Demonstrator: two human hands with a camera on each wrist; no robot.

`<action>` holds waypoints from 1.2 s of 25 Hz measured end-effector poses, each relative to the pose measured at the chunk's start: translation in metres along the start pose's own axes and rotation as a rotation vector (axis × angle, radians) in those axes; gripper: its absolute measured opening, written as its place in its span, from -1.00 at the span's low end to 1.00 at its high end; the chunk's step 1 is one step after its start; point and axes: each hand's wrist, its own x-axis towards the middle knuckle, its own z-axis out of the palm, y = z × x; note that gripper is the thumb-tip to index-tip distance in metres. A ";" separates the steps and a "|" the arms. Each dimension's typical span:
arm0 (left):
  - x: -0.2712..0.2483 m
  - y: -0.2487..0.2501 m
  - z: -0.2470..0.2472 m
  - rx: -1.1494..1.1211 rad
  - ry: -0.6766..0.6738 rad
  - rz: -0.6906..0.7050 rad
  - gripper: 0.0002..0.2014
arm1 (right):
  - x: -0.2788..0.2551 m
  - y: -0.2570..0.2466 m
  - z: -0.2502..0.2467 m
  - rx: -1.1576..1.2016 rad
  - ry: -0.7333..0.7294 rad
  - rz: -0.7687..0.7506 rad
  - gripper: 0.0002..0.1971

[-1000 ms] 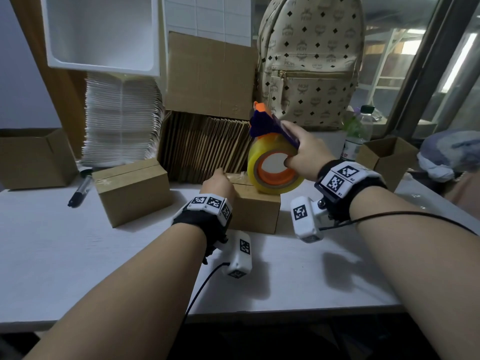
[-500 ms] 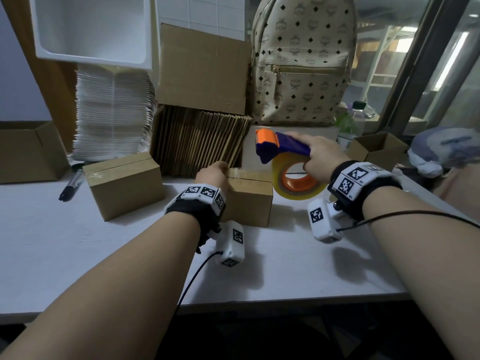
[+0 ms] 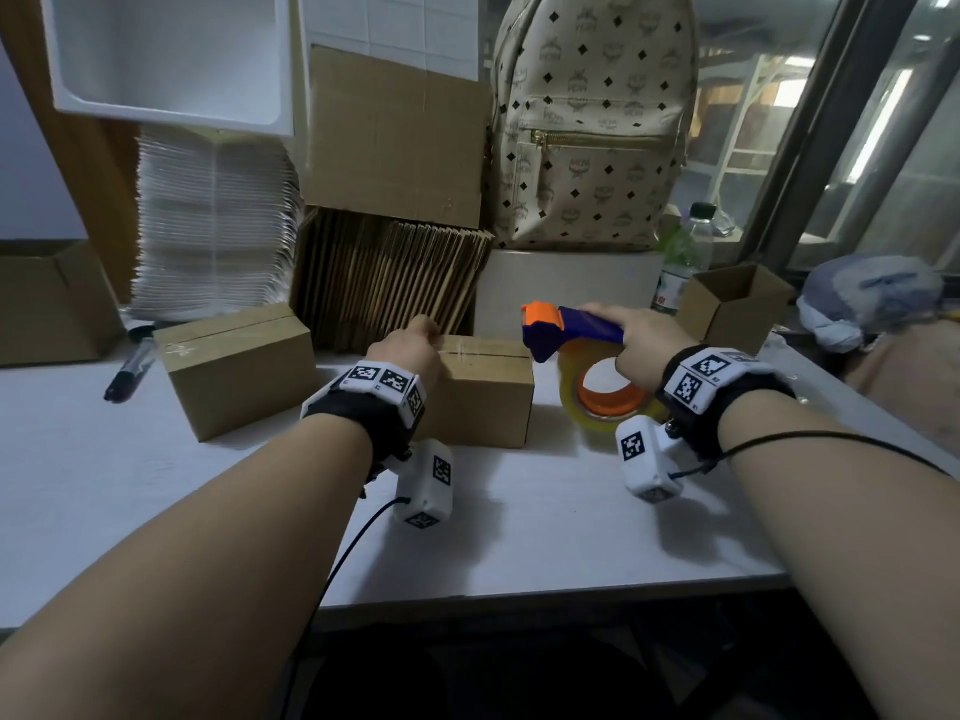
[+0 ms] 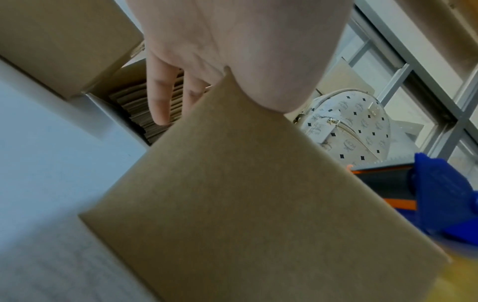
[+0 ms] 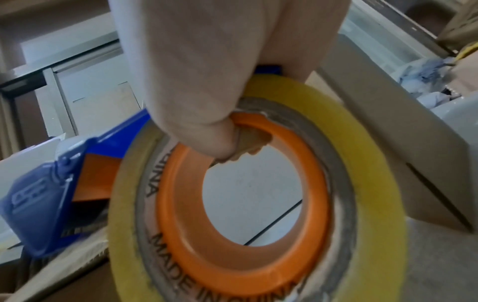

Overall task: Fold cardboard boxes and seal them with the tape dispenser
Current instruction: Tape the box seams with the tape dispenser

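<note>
A small closed cardboard box (image 3: 483,402) stands on the white table (image 3: 156,485), with a clear tape strip (image 3: 478,350) along its top seam. My left hand (image 3: 413,345) holds its left end, palm on top; in the left wrist view the fingers (image 4: 157,98) drape over the far edge of the box (image 4: 245,194). My right hand (image 3: 631,340) grips the blue and orange tape dispenser (image 3: 566,332) just off the box's right end, its yellow tape roll (image 3: 608,407) low over the table. In the right wrist view the fingers hook through the roll (image 5: 375,163).
A second sealed box (image 3: 239,366) and a black marker (image 3: 130,368) lie at the left. Behind stand flat cardboard blanks (image 3: 389,283), a white stack (image 3: 213,226), a backpack (image 3: 592,122) and a bottle (image 3: 685,257). Open boxes sit at the right (image 3: 737,304) and far left (image 3: 52,304).
My right hand has carried the dispenser from over the box to the right and down past its right end. The left hand has stayed on the box's left end.
</note>
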 end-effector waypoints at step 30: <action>-0.009 -0.018 -0.011 -0.216 -0.144 0.070 -0.59 | -0.006 -0.005 0.004 -0.021 -0.091 -0.060 -0.18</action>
